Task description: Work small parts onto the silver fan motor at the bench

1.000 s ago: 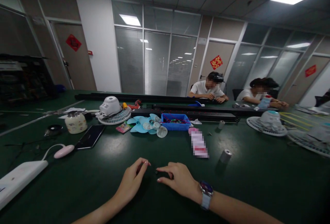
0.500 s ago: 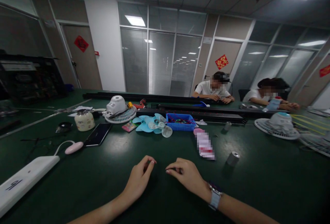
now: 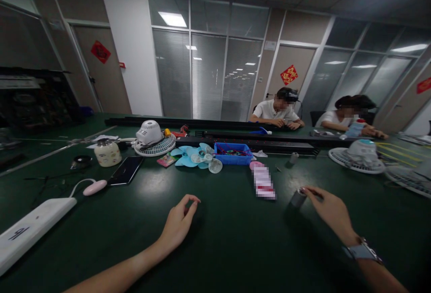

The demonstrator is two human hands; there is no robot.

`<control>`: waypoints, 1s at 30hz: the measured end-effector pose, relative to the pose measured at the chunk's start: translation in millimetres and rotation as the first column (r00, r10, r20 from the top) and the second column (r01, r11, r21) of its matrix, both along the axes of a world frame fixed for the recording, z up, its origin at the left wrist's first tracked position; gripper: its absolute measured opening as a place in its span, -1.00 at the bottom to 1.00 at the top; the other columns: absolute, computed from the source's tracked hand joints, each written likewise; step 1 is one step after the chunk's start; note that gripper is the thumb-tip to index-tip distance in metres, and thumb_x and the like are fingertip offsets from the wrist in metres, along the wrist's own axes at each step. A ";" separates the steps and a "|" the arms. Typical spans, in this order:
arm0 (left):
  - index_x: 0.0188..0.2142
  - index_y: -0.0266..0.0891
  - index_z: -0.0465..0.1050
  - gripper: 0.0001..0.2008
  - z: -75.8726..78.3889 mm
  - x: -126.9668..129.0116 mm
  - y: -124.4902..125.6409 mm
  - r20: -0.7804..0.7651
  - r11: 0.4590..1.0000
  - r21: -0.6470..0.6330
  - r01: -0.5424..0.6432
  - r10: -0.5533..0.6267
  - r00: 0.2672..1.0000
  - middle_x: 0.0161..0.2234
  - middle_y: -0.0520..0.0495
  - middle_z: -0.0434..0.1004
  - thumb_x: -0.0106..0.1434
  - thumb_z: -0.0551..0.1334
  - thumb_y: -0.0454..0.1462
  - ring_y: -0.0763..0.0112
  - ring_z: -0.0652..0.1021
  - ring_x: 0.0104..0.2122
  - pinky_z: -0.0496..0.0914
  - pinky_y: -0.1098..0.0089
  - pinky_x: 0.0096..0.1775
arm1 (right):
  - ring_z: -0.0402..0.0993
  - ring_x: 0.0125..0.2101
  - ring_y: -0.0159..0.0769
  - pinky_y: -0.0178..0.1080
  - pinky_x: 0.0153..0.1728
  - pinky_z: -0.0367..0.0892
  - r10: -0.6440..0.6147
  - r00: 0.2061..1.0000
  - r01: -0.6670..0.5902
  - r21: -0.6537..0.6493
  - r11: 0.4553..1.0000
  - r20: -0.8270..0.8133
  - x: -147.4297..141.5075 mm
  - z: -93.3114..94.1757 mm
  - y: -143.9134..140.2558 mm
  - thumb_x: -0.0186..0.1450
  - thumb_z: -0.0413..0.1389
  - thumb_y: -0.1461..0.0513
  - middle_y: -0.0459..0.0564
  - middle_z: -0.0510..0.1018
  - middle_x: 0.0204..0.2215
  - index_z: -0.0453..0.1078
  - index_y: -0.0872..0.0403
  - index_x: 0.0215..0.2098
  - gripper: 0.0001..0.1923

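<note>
While the left hand [image 3: 178, 223] rests on the green desk [image 3: 235, 248], fingertips pinched together, the right hand [image 3: 328, 210] reaches out, loosely open fingertips touching a small grey cylinder [image 3: 298, 197], beside a pink packet [image 3: 262, 183].

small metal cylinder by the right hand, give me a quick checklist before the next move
1. Right hand at the metal cylinder: ok, fingertips are at its top end.
2. Firm grip on the cylinder: cannot tell, the fingers are not clearly closed around it.
3. Cylinder on the green table: ok, lying tilted, apart from other items.
4. Left hand out of the way: ok, it rests on the table, fingertips pinched.
5. Something pinched in the left hand: cannot tell, too small.
6. Blue tray in reach: cannot tell.
</note>
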State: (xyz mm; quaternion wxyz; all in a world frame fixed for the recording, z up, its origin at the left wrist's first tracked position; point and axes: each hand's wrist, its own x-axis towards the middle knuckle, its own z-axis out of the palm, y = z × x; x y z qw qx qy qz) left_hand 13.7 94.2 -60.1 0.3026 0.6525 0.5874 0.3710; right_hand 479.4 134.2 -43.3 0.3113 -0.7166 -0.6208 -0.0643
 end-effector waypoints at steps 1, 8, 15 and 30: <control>-0.09 -0.18 0.38 -0.59 0.5 0.3 -0.4 -0.001 1.000 -0.007 -0.005 0.005 1.000 -0.56 0.09 0.35 0.33 -0.03 0.01 0.32 0.43 -0.52 0.21 0.40 -0.43 | 0.55 -0.25 0.00 -0.07 -0.28 0.39 -0.015 1.000 0.015 -0.012 1.000 -0.025 -0.5 -1.4 0.3 0.26 -0.07 -0.13 0.08 0.64 -0.21 0.56 0.03 -0.16 -0.45; -0.10 -0.19 0.37 -0.60 -0.8 0.4 0.2 0.024 1.000 -0.020 0.014 -0.014 1.000 -0.59 0.12 0.27 0.32 -0.02 0.01 0.35 0.38 -0.55 0.17 0.42 -0.46 | 0.57 -0.25 -0.04 -0.10 -0.28 0.42 0.018 0.997 -0.016 0.028 0.999 -0.076 -8.2 -1.2 -0.9 0.22 -0.03 -0.14 0.07 0.64 -0.21 0.57 0.02 -0.20 -0.47; -0.10 -0.19 0.36 -0.60 -2.6 -0.6 -0.3 0.038 0.999 -0.027 0.029 -0.028 0.999 -0.60 0.12 0.27 0.32 -0.01 0.01 0.35 0.38 -0.56 0.16 0.42 -0.46 | 0.58 -0.32 -0.01 -0.08 -0.34 0.43 -0.003 0.995 0.002 -0.009 1.000 -0.098 -5.2 -3.6 1.4 0.19 -0.01 -0.15 0.09 0.65 -0.32 0.58 0.02 -0.22 -0.47; -0.10 -0.20 0.35 -0.59 0.4 0.1 -1.0 0.037 0.998 -0.035 0.058 -0.056 0.998 -0.61 0.11 0.30 0.30 0.01 0.03 0.37 0.35 -0.58 0.14 0.43 -0.48 | 0.60 -0.22 -0.05 -0.07 -0.22 0.47 0.046 0.975 -0.074 -0.125 0.989 -0.216 -18.1 0.2 -5.1 0.08 0.16 -0.14 0.03 0.66 -0.26 0.46 0.02 -0.08 -0.43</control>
